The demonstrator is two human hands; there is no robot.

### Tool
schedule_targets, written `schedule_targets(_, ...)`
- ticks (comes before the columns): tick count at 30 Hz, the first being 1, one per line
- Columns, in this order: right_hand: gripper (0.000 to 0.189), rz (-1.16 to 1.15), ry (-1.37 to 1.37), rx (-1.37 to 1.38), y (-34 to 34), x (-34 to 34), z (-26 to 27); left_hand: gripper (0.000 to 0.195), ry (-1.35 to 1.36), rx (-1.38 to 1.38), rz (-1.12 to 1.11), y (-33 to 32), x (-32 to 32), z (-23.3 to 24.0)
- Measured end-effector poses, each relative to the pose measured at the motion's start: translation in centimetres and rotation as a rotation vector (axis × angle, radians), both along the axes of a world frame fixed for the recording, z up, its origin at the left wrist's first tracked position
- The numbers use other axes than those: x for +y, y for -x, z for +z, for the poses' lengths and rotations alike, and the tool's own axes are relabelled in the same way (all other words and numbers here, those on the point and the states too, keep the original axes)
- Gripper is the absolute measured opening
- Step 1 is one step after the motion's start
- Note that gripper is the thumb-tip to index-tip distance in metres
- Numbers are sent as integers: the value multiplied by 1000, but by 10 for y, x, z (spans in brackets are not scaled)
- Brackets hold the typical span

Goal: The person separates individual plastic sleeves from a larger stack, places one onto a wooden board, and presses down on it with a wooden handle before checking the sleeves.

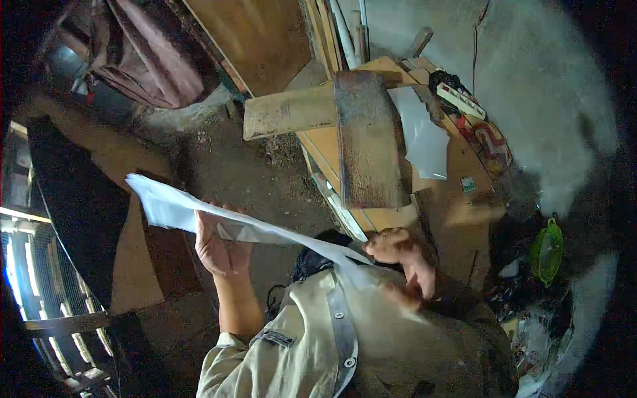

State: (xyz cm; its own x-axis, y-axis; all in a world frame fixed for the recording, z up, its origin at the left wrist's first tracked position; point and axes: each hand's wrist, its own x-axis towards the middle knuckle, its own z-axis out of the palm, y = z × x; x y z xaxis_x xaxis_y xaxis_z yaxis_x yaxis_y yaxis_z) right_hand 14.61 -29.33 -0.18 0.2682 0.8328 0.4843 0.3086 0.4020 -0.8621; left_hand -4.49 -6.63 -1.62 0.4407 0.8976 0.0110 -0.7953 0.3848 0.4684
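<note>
A thin, translucent white plastic sheet or bag (169, 204) stretches slantwise in front of my chest. My left hand (224, 246) is raised and supports it from beneath near its left part; the sheet hides some of the fingers. At the sheet's lower right end is my right hand (403, 263), blurred, with its fingers curled. Whether those fingers pinch the edge cannot be made out. Another whitish plastic sheet (423, 134) lies on the wooden table beside a dark, worn wooden board (368, 144).
On the table (463, 219) are a small green and white packet (468, 184), a white power strip (460, 101) and red cords. A green plastic basket (547, 252) is at the right. Brown fabric (154, 59) hangs upper left, and a slatted opening (50, 278) is at the left.
</note>
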Motion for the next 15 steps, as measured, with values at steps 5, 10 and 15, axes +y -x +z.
schedule_targets(5, 54, 102, -115, -209, -2, 9, 8, 24, -43, -11, 15, 3, 4, -6)
schedule_targets(10, 45, 38, 35, -403, -4, 5, 9, 25, 17, 52, 75, 10, 4, -9)
schedule_targets(15, 44, 16, 91, -464, -6, 6, 11, 24, -34, -77, -19, 3, 2, -1)
